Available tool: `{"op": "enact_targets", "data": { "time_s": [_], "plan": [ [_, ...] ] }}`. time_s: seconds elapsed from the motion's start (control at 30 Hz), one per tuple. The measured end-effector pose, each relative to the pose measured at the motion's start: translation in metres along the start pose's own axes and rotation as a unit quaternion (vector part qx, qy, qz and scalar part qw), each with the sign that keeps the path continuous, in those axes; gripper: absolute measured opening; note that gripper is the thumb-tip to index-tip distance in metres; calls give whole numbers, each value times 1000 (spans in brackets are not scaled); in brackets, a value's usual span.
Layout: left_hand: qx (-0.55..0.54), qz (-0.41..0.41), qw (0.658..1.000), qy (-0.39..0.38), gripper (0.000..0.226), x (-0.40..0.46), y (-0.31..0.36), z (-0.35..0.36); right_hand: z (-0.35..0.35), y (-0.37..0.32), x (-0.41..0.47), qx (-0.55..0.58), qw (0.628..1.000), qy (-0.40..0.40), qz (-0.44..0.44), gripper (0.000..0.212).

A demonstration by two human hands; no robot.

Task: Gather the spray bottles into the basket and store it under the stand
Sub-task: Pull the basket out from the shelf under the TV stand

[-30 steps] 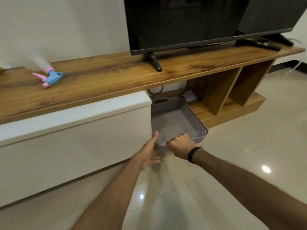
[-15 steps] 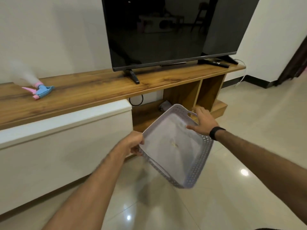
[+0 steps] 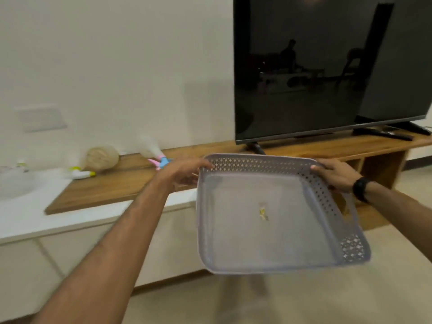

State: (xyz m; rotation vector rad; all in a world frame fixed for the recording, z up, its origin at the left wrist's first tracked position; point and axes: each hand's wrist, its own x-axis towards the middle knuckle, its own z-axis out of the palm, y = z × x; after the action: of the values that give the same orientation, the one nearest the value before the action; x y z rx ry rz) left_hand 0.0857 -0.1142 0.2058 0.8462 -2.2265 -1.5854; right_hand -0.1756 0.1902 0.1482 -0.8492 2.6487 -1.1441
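1. Two hands are holding the basket [image 3: 268, 220] up in the air, just in front of the stand [image 3: 131, 183].
2. The left hand [image 3: 184, 171] is gripping the far left corner of the basket, with its fingers curled closed over the rim.
3. The right hand [image 3: 336, 174] is gripping the far right corner the same way, fingers closed on the rim.
4. The basket is tipping toward the person, so its inside is showing. Only a small yellow scrap [image 3: 263, 212] is lying in it, and no bottles yet.
5. The pink and blue spray bottle [image 3: 156, 157] is lying on the wooden top, just left of the left hand.
6. The yellow spray bottle [image 3: 80, 173] is lying farther left, next to a round woven ball [image 3: 102, 157].
7. The picture is blurry, so other bottles at the far left are hard to tell.
8. To do this step well, I think the person should be holding the basket flat, setting it down on the stand near the bottles, and keeping both hands tight until it is resting.
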Motion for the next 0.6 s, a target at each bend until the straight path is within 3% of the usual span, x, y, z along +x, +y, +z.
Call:
{"op": "enact_targets", "data": {
  "time_s": [0.1, 0.17, 0.3, 0.47, 0.6],
  "plan": [
    [-1, -36, 997, 65, 20, -14, -13, -46, 18, -65, 29, -3, 1000, -17, 14, 24],
    [1, -67, 996, 65, 29, -26, -25, -69, 34, -104, 44, -10, 1000, -1, 4, 24],
    [17, -70, 992, 105, 19, -40, -51, -117, 76, -168, 54, -27, 999, 3, -33, 27],
    [30, -105, 979, 171, 20, -48, -86, -194, 122, -220, 59, 57, 994, -94, -28, 29],
    [82, -143, 966, 200, 14, -52, -106, -232, 150, -221, 61, 105, 981, -160, -35, 25]
  ]
}}
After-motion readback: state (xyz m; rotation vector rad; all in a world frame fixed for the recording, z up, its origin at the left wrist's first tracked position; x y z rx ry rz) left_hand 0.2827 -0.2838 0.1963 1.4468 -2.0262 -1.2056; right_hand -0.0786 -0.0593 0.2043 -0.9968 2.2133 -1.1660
